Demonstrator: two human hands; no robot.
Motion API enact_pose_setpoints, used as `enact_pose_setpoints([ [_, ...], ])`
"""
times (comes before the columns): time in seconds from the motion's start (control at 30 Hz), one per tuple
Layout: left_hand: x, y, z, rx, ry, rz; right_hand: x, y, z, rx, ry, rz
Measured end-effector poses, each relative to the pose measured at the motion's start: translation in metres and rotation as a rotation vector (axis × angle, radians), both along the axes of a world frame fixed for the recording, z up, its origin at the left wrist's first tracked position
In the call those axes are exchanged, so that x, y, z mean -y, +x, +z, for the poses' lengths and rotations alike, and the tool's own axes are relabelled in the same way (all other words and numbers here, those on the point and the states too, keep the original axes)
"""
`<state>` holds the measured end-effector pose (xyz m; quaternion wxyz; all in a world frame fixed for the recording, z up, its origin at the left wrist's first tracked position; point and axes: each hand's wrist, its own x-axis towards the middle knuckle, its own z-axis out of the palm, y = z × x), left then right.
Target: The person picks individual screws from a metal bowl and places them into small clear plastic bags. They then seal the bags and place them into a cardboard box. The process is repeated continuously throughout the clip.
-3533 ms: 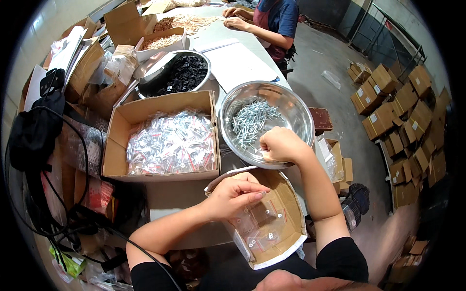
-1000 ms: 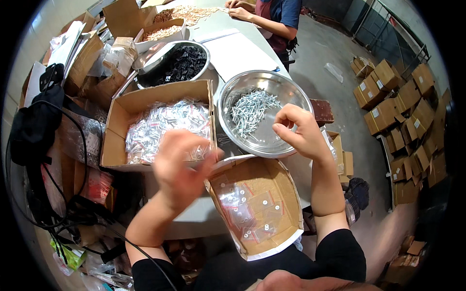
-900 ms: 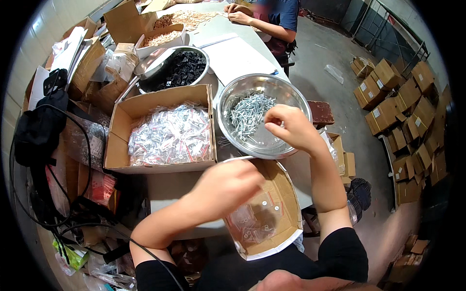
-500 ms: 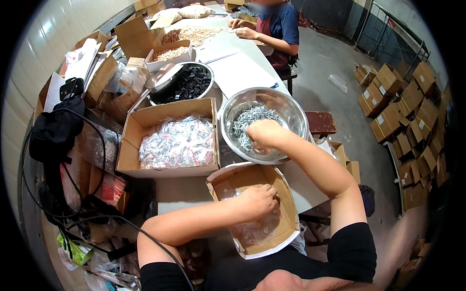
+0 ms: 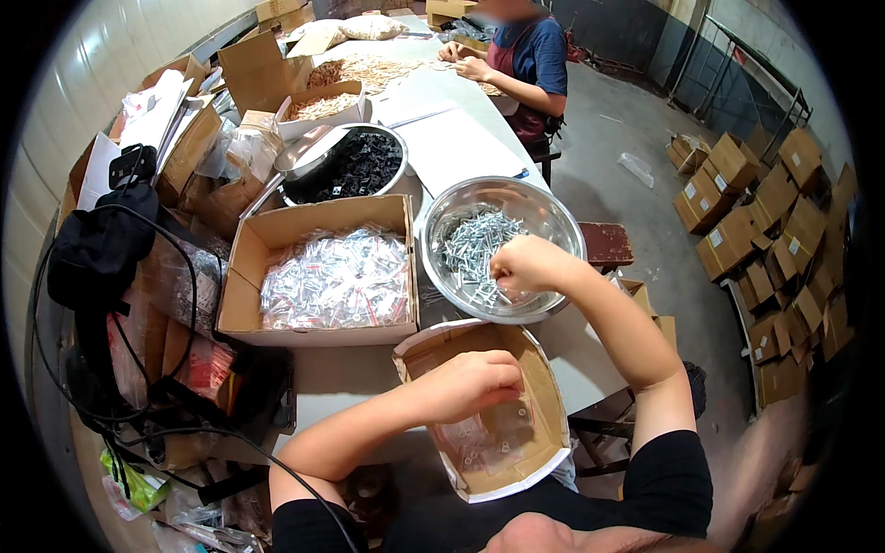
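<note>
My right hand (image 5: pixel 535 265) reaches into a steel bowl (image 5: pixel 564 221) of silvery screws (image 5: pixel 475 247), at the heap's near right side. Its fingers are curled together; whatever lies between them is hidden. My left hand (image 5: pixel 484 380) hovers above a shallow cardboard tray (image 5: pixel 521 348) near my body, fingers bent and pressed together in a pinch. What it holds, if anything, cannot be made out. Small clear plastic bags (image 5: pixel 472 444) with tiny ring-shaped pieces lie in the tray. Left of the bowl stands a cardboard box (image 5: pixel 318 335) filled with clear bags of hardware (image 5: pixel 336 281).
Behind the box is a bowl of black parts (image 5: pixel 361 164); papers (image 5: pixel 456 143) lie beside it. Farther back, a co-worker (image 5: pixel 530 74) handles small pieces at the table. A black bag with cables (image 5: pixel 101 249) is at left. Cartons (image 5: pixel 737 240) are stacked at right.
My right hand has shifted right and slightly toward me within the bowl, uncovering more screws. My left hand stays over the tray, its fingers now pointing more to the right.
</note>
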<state>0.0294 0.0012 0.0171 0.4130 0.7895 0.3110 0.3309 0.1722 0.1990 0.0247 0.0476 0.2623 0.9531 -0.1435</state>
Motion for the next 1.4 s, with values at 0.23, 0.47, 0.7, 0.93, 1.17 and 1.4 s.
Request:
enact_pose_setpoints([
  [0.23, 0.001, 0.002, -0.008, -0.021, 0.151, 0.097, 0.003, -0.009, -0.017, 0.164, 0.130, 0.056],
  [0.47, 0.001, 0.005, -0.013, -0.014, 0.160, 0.181, 0.007, -0.009, -0.019, 0.093, 0.191, 0.134],
  [0.7, -0.001, 0.002, -0.015, 0.018, 0.092, 0.248, 0.006, -0.004, 0.002, 0.141, 0.081, 0.018],
  [0.93, -0.004, 0.008, -0.020, 0.102, 0.120, 0.258, 0.018, -0.006, -0.009, 0.234, 0.032, -0.162],
  [1.17, -0.002, -0.003, -0.006, -0.011, -0.046, 0.268, 0.028, -0.013, -0.005, 0.271, 0.162, -0.118],
  [1.4, -0.009, 0.003, -0.030, 0.217, 0.031, 0.326, 0.017, 0.005, 0.017, -0.181, -0.165, -0.109],
])
